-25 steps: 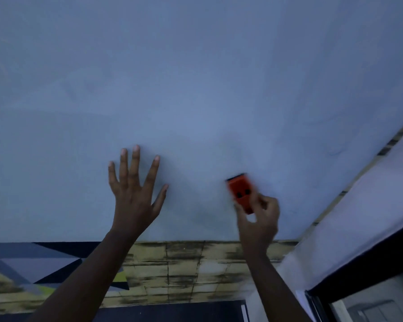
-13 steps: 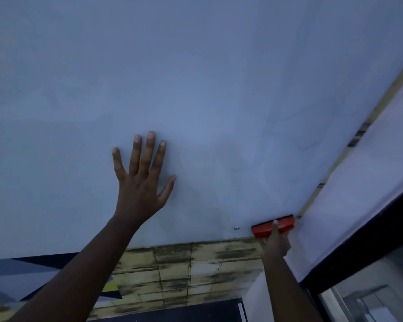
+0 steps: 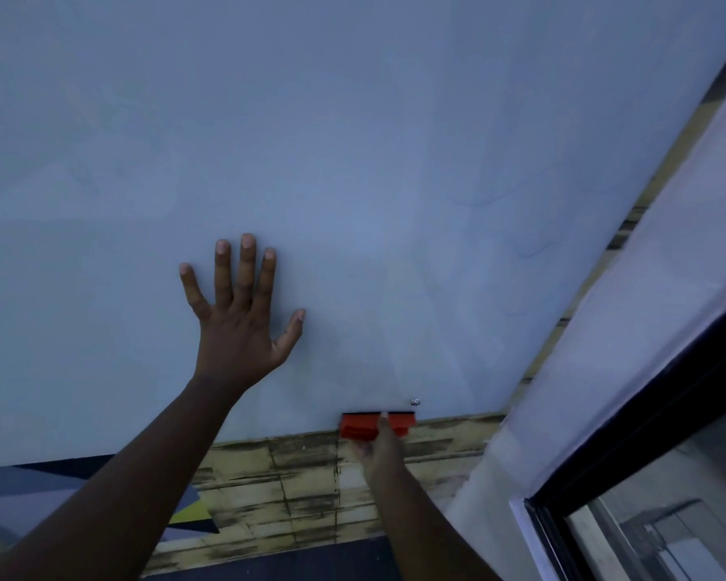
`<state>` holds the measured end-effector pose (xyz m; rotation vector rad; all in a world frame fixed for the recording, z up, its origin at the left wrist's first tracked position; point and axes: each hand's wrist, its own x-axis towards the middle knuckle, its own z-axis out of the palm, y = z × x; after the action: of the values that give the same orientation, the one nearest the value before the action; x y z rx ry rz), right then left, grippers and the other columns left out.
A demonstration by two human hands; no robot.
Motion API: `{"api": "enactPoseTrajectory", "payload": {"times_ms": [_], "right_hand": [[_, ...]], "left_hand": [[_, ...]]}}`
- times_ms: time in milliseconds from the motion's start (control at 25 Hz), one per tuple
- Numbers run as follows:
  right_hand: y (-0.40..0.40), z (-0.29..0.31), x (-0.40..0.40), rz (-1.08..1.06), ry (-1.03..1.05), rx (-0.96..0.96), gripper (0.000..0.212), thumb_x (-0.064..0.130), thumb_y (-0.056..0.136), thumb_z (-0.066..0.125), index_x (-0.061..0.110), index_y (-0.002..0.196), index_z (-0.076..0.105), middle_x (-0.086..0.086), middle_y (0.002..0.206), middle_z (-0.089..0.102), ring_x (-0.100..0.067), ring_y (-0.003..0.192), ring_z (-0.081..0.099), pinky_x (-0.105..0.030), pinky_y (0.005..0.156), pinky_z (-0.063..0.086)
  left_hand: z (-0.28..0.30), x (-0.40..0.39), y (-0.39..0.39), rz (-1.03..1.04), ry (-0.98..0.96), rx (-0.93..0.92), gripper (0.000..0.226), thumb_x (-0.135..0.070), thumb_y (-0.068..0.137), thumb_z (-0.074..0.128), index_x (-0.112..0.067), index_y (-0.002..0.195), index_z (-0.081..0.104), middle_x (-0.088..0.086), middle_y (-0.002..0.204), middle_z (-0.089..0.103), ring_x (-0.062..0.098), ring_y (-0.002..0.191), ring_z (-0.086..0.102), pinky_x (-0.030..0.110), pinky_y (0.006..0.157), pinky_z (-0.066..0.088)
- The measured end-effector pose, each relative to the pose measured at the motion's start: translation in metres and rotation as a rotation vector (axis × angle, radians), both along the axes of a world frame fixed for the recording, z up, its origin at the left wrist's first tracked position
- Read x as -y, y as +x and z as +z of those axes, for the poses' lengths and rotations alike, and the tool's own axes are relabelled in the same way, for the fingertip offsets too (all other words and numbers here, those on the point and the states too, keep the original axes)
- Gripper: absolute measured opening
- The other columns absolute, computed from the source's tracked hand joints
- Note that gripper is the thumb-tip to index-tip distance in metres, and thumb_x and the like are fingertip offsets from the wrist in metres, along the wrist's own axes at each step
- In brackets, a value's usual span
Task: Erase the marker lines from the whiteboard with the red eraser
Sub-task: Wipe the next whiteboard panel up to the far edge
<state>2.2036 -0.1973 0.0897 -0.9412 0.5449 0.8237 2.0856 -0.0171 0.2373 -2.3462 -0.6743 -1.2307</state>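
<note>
The whiteboard [image 3: 353,140] fills most of the head view, pale and smeared. Faint blue marker lines [image 3: 533,249] remain on its right part. My left hand [image 3: 240,325] lies flat on the board, fingers spread and straight. My right hand [image 3: 378,444] grips the red eraser [image 3: 359,425] from below at the board's bottom edge. The eraser lies level, its dark felt strip against the board. A small metal screw [image 3: 415,401] sits just above the eraser's right end.
Below the board runs a worn yellowish tiled wall [image 3: 294,492] with a painted grey, black and yellow pattern [image 3: 30,492] at the left. At the right stands a white wall corner [image 3: 629,329] and a dark-framed window [image 3: 646,454].
My right hand has carried the eraser down from mid-board to the bottom edge, then left along it, turning it level. The left hand stayed flat on the board.
</note>
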Motion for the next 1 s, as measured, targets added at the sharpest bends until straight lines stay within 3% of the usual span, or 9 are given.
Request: {"api": "enactPoseTrajectory", "payload": {"times_ms": [80, 160, 240, 440, 560, 640, 880, 920, 1000], "right_hand": [[-0.006, 0.0, -0.01, 0.009, -0.02, -0.069, 0.049, 0.022, 0.103, 0.06, -0.005, 0.141, 0.043, -0.028, 0.115, 0.063, -0.042, 0.088, 0.065, -0.047, 0.049, 0.059], [-0.012, 0.024, -0.013, -0.021, 0.079, -0.093, 0.051, 0.028, 0.101, 0.062, -0.003, 0.138, 0.044, -0.03, 0.121, 0.061, -0.045, 0.096, 0.065, -0.053, 0.067, 0.062], [-0.004, 0.046, -0.009, -0.052, 0.166, -0.088, 0.045, 0.03, 0.1, 0.063, 0.0, 0.129, 0.047, -0.027, 0.108, 0.062, -0.046, 0.106, 0.063, -0.059, 0.089, 0.058], [0.052, 0.123, 0.017, -0.188, 0.219, 0.067, 0.049, 0.037, 0.094, 0.069, 0.003, 0.124, 0.053, -0.025, 0.103, 0.062, -0.036, 0.091, 0.064, -0.051, 0.062, 0.058], [0.115, 0.151, 0.059, -0.357, 0.136, 0.251, 0.054, 0.045, 0.087, 0.076, 0.007, 0.122, 0.059, -0.019, 0.111, 0.067, -0.025, 0.086, 0.067, -0.05, 0.08, 0.063], [0.145, 0.148, 0.083, -0.379, 0.122, 0.246, 0.062, 0.045, 0.086, 0.078, 0.008, 0.131, 0.057, -0.018, 0.121, 0.066, -0.027, 0.093, 0.068, -0.049, 0.089, 0.06], [0.158, 0.107, 0.097, -0.337, 0.051, 0.173, 0.067, 0.045, 0.091, 0.073, 0.008, 0.142, 0.05, -0.018, 0.133, 0.062, -0.028, 0.087, 0.065, -0.047, 0.078, 0.056], [0.158, 0.111, 0.093, -0.39, 0.033, 0.223, 0.066, 0.044, 0.091, 0.073, 0.008, 0.142, 0.052, -0.016, 0.131, 0.063, -0.027, 0.087, 0.066, -0.046, 0.075, 0.057], [0.151, 0.13, 0.078, -0.506, -0.211, 0.549, 0.062, 0.049, 0.09, 0.073, 0.013, 0.139, 0.059, -0.013, 0.124, 0.069, -0.027, 0.094, 0.069, -0.04, 0.076, 0.057]], "left_hand": [[0.0, 0.0, 0.0, 0.001, 0.003, -0.006, 0.098, -0.061, 0.103, 0.049, -0.016, 0.171, -0.006, 0.003, 0.177, -0.021, 0.029, 0.164, -0.019, 0.063, 0.126, -0.017], [-0.001, 0.0, -0.001, 0.006, 0.01, -0.006, 0.098, -0.062, 0.103, 0.048, -0.016, 0.171, -0.006, 0.003, 0.177, -0.021, 0.03, 0.164, -0.018, 0.064, 0.126, -0.017], [-0.001, 0.0, -0.001, 0.014, 0.008, -0.006, 0.098, -0.062, 0.103, 0.049, -0.016, 0.171, -0.006, 0.003, 0.177, -0.021, 0.029, 0.164, -0.018, 0.063, 0.126, -0.017], [-0.002, 0.0, -0.001, 0.005, 0.004, -0.001, 0.098, -0.063, 0.103, 0.048, -0.017, 0.171, -0.006, 0.003, 0.177, -0.021, 0.029, 0.164, -0.019, 0.063, 0.126, -0.017], [-0.004, 0.0, -0.002, -0.004, -0.001, 0.007, 0.097, -0.063, 0.103, 0.046, -0.015, 0.171, -0.003, 0.003, 0.178, -0.019, 0.029, 0.164, -0.018, 0.062, 0.126, -0.018], [-0.005, 0.001, 0.001, -0.002, 0.0, 0.022, 0.096, -0.063, 0.103, 0.046, -0.014, 0.171, -0.002, 0.004, 0.178, -0.017, 0.03, 0.164, -0.017, 0.063, 0.126, -0.017], [-0.007, 0.001, 0.004, 0.004, 0.011, 0.039, 0.096, -0.062, 0.102, 0.045, -0.013, 0.171, 0.002, 0.007, 0.179, -0.012, 0.033, 0.165, -0.013, 0.066, 0.126, -0.013], [-0.007, 0.001, 0.004, 0.001, 0.013, 0.037, 0.096, -0.062, 0.102, 0.045, -0.013, 0.171, 0.002, 0.007, 0.179, -0.012, 0.033, 0.165, -0.012, 0.066, 0.126, -0.013], [-0.007, 0.0, 0.004, -0.001, 0.014, 0.039, 0.095, -0.062, 0.101, 0.045, -0.012, 0.171, 0.003, 0.008, 0.179, -0.011, 0.033, 0.165, -0.011, 0.067, 0.126, -0.012]]}}
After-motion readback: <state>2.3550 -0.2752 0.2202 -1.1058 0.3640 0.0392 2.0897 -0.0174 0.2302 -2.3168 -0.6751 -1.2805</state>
